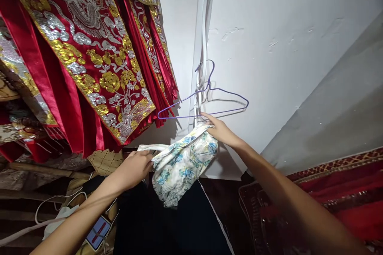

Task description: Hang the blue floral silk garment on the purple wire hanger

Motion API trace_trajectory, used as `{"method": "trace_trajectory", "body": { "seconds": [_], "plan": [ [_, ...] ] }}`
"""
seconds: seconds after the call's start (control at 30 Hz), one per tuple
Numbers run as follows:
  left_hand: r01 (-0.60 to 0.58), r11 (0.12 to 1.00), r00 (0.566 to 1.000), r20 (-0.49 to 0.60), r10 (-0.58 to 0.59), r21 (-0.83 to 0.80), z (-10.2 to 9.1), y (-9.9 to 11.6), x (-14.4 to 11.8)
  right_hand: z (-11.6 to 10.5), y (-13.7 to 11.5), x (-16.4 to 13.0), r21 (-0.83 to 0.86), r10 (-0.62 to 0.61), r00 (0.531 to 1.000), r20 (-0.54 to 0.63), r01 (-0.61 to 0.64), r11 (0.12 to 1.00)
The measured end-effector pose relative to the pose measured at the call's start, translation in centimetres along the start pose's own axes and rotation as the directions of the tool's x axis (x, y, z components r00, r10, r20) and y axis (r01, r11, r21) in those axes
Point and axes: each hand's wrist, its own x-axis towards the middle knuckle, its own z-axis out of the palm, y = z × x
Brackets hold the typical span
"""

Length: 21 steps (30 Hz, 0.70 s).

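Blue-and-white floral cloth (182, 163), bunched into a soft bundle, hangs between the two hands in front of a white wall (284, 48). The left hand (134, 169) has its fingers clenched on the cloth's left edge, where a pale strip of the fabric runs off to the left. The right hand (220, 129) grips the upper right corner of the bundle, fingers closed on the fabric, with the fingertips reaching up to just under the bottom bar of a purple wire hanger (206, 101); whether they touch the wire cannot be told.

The hanger hangs by its hook against the wall, beside a white strip (203, 28) that runs down the wall, and it is tilted, with its left end lower than its right. The cloth sits just below the hanger, not draped over it.

To the left hang red garments (89, 55) thick with gold and silver embroidery, their lower points ending close to the hanger's left tip. Beneath the cloth lies a dark fabric (167, 223) with a thin white edge. At the lower left are white cables (56, 203) and a small device (98, 233) with a lit screen. On the right lies a red patterned textile (338, 191) with a woven border
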Motion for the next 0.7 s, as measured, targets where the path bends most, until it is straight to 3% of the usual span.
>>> {"method": "trace_trajectory", "body": {
  "seconds": [0.2, 0.3, 0.4, 0.53, 0.63, 0.7],
  "plan": [
    [-0.025, 0.997, 0.949, -0.311, 0.046, 0.070, -3.0, 1.3, 3.6, -3.3, 0.7, -2.5, 0.089, 0.055, 0.995, -0.083, -0.048, 0.995],
    [-0.120, 0.990, 0.926, -0.351, 0.138, 0.071, -5.0, 3.0, 4.4, -4.8, 0.0, -4.1, 0.094, 0.092, 0.992, -0.088, -0.084, 0.992],
    [-0.223, 0.974, 0.892, -0.393, 0.222, 0.045, -6.3, 5.4, 5.4, -4.5, -1.3, -5.2, 0.136, 0.092, 0.995, -0.043, -0.085, 0.987],
    [-0.367, 0.930, 0.782, -0.549, 0.294, -0.024, -7.1, 7.9, 8.6, -1.6, -3.4, -6.2, 0.246, 0.047, 0.999, 0.014, -0.049, 0.968],
    [-0.399, 0.905, 0.681, -0.708, 0.186, -0.146, -7.3, 8.1, 11.3, 0.0, -4.3, -7.1, 0.223, -0.051, 0.999, 0.008, 0.048, 0.974],
    [-0.389, 0.897, 0.633, -0.768, 0.097, -0.207, -7.5, 7.4, 12.5, -0.4, -4.5, -7.7, 0.174, -0.083, 0.996, -0.009, 0.084, 0.981]
  ]
}}
